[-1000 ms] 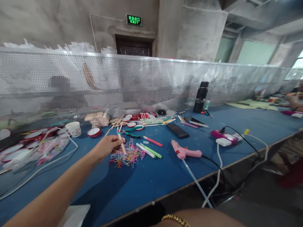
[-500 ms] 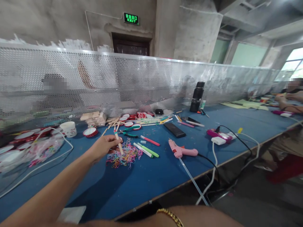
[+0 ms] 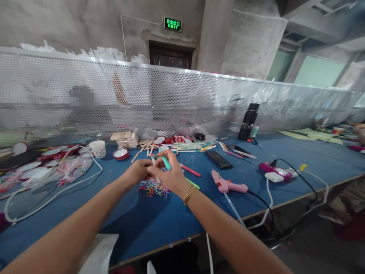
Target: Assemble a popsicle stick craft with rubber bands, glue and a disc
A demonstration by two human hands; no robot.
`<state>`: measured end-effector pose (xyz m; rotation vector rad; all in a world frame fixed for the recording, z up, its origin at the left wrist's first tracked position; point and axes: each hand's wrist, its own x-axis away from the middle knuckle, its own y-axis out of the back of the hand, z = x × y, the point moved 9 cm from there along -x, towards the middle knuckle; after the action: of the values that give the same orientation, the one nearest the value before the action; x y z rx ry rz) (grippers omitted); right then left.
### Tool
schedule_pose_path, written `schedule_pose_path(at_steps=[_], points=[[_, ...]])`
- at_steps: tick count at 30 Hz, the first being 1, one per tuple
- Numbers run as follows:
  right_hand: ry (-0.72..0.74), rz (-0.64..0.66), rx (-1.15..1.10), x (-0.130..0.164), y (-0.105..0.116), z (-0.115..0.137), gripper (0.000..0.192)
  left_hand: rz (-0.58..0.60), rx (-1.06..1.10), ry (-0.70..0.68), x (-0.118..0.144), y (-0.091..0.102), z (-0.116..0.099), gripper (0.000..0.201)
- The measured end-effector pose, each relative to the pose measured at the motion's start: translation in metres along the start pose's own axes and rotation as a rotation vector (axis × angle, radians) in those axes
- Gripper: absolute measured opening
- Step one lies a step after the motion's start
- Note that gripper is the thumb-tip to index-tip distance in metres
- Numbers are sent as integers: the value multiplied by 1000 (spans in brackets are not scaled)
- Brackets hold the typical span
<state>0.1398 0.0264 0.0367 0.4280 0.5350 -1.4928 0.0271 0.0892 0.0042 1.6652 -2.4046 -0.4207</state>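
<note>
My left hand [image 3: 137, 171] pinches a thin wooden craft stick [image 3: 153, 159] above a pile of coloured rubber bands [image 3: 154, 188] on the blue table [image 3: 171, 217]. My right hand [image 3: 169, 173], with a gold bracelet at the wrist, holds a teal marker [image 3: 165, 162] whose tip meets the stick. Both hands touch each other over the bands. A red marker [image 3: 190, 171] and a green marker [image 3: 193, 184] lie just right of my hands.
A pink glue gun [image 3: 226, 186] with a black cord lies to the right, near a black remote [image 3: 219, 159] and a pink-white power strip [image 3: 275, 172]. Round red-rimmed badges [image 3: 121, 153], a white cup [image 3: 97, 148], loose sticks and a black bottle [image 3: 248, 121] stand before a perforated metal screen [image 3: 171, 99].
My right hand has come up from below the frame with a teal marker and joined my left hand at the stick. The view has shifted left.
</note>
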Motion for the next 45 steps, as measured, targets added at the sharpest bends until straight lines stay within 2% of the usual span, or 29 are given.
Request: schedule_pose_path(at_steps=[1, 3, 5, 8, 13, 22, 28, 33, 38, 45], points=[[0, -74, 43, -1, 7, -7, 36, 13, -5, 22, 1, -2, 0, 28], [22, -162, 75, -4, 15, -12, 34, 26, -16, 41, 2, -3, 0, 36], [74, -184, 137, -5, 17, -8, 36, 32, -21, 38, 2, -5, 0, 41], [140, -214, 251, -1, 19, -2, 23, 32, -26, 22, 1, -5, 0, 45], [164, -238, 363, 6, 20, -7, 9, -5, -27, 18, 1, -2, 0, 51], [173, -206, 428, 5, 18, -6, 8, 3, -29, 12, 0, -4, 2, 50], [180, -247, 445, 7, 21, -5, 8, -21, -26, 18, 2, -2, 0, 49], [183, -204, 435, 7, 18, -6, 7, -5, -25, 11, 1, -4, 0, 47], [166, -251, 463, 8, 22, -5, 8, -16, -34, 17, 0, -2, 2, 47], [163, -230, 463, 8, 20, -5, 7, -5, -17, 6, 1, -4, 0, 44]])
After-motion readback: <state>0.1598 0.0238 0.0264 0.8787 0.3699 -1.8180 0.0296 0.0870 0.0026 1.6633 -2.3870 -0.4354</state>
